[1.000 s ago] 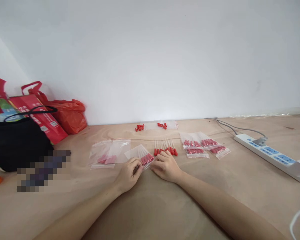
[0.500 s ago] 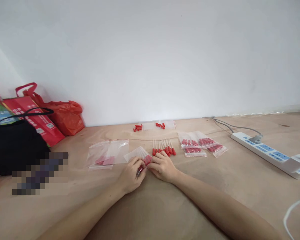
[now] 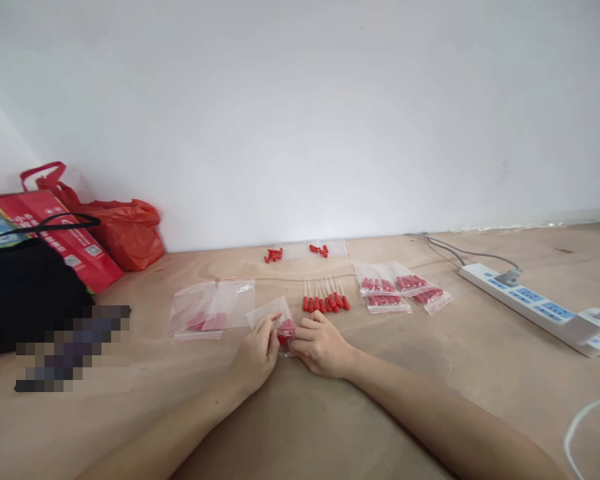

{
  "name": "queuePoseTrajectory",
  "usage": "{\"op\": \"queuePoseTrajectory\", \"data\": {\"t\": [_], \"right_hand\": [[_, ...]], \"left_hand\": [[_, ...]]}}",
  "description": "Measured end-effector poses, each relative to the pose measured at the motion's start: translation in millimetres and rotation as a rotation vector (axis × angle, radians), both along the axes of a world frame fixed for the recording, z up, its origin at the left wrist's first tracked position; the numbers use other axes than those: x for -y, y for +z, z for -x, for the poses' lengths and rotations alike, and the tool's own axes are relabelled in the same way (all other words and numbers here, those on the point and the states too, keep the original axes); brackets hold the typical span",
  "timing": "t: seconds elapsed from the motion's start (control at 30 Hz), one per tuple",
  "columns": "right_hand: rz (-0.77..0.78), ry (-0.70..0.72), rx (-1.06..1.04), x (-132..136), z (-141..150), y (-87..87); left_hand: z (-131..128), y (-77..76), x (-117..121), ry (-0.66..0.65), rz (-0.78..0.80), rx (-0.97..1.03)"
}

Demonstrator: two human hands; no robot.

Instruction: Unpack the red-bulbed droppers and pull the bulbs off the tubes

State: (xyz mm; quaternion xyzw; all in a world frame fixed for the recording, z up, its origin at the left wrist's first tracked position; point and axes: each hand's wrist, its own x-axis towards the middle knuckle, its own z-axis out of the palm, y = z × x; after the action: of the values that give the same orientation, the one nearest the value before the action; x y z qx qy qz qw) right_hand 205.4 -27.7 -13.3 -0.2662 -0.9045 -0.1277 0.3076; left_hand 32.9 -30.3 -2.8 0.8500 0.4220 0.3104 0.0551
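Note:
My left hand (image 3: pixel 258 352) is closed on the left edge of a small clear zip bag (image 3: pixel 269 309), its index finger stretched along the plastic. The fingers of my right hand (image 3: pixel 323 347) are bent and pinch the bag's right side, hiding part of it. Inside the bag, between both hands, red-tipped pieces (image 3: pixel 286 332) show through. Just beyond my right hand, several red-headed white sticks (image 3: pixel 325 301) lie in a row, red ends toward me. To the left are flat clear zip bags (image 3: pixel 237 303) with red pieces under or in them.
Filled zip bags (image 3: pixel 387 285) lie to the right, near a white power strip (image 3: pixel 530 300) with a grey plug. Small red pieces (image 3: pixel 274 254) lie by the wall. A black bag (image 3: pixel 33 293), red bags (image 3: pixel 130 233) and a blurred-out object (image 3: pixel 75 350) are at left.
The held zip bag and both hands have come slightly nearer to me. My left fingers have straightened along the bag, and more of its red contents now shows between the hands.

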Motion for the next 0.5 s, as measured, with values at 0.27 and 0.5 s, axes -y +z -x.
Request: {"op": "queuePoseTrajectory", "data": {"t": [0.27,0.5], "right_hand": [[0.253,0.044,-0.044,6.4,-32.2,5.2],[0.399,-0.13,-0.217,12.8,-33.7,7.8]], "left_hand": [[10.3,13.5,3.0,-0.07,-0.023,0.044],[16.8,17.5,-15.4,-0.278,0.15,-0.113]]}}
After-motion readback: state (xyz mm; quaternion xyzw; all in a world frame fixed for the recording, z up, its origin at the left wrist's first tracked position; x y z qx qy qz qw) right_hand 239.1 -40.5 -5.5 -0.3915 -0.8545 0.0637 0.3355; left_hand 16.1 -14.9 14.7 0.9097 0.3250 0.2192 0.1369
